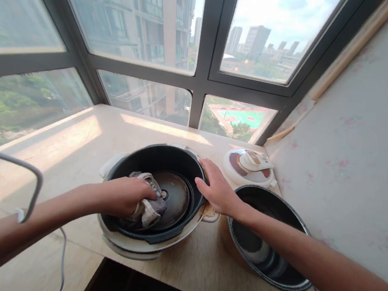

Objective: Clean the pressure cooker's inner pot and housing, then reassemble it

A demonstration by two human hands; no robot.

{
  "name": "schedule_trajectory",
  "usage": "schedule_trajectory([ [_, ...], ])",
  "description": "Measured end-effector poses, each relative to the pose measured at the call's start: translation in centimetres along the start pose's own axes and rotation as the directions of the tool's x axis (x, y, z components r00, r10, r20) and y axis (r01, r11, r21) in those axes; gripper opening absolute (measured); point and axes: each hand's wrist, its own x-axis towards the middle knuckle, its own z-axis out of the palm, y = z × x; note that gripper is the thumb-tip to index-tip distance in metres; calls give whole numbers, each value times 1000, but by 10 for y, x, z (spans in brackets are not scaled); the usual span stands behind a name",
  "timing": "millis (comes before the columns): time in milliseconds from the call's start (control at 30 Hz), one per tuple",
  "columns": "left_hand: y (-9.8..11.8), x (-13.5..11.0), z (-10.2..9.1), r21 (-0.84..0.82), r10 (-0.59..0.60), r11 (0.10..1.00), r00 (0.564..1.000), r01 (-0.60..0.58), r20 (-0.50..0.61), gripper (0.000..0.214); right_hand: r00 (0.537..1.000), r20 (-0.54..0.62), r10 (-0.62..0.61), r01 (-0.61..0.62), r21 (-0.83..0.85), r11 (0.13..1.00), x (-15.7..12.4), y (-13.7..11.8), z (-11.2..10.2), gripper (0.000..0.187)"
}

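An open cooker body (164, 161) with a black inside and a white outer shell stands on the counter in front of me. My left hand (123, 196) is inside it, closed on a grey cloth (148, 208) that rests against the round heating plate (172, 199) at the bottom. On the cooker's right rim lies my right hand (217, 190), fingers flat and together, holding the rim steady.
A dark inner pot (266, 247) sits tilted to the right of the cooker. Behind it lies the white and brown cooker lid (249, 168). A wallpapered wall (353, 159) closes the right side; windows run along the back. A grey cable (61, 261) hangs at the left.
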Motion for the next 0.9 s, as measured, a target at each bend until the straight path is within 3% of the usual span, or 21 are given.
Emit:
schedule_trajectory([
  [100,0,0,2,87,-136,987,990,133,32,46,1000,4,11,-11,3,1000,0,0,-1,58],
  [400,-3,13,5,27,-86,996,986,91,-141,46,1000,6,26,-26,13,1000,0,-1,-1,57],
  [600,-3,50,-6,43,-114,990,953,131,-282,32,998,6,67,-67,21,998,0,-1,-1,62],
  [767,-1,85,-6,-16,-18,1000,945,14,-328,30,998,-9,63,-63,31,998,0,0,1,62],
  [900,5,90,-7,-4,19,1000,957,-21,-290,28,998,-12,61,-61,32,998,-1,1,0,62],
])
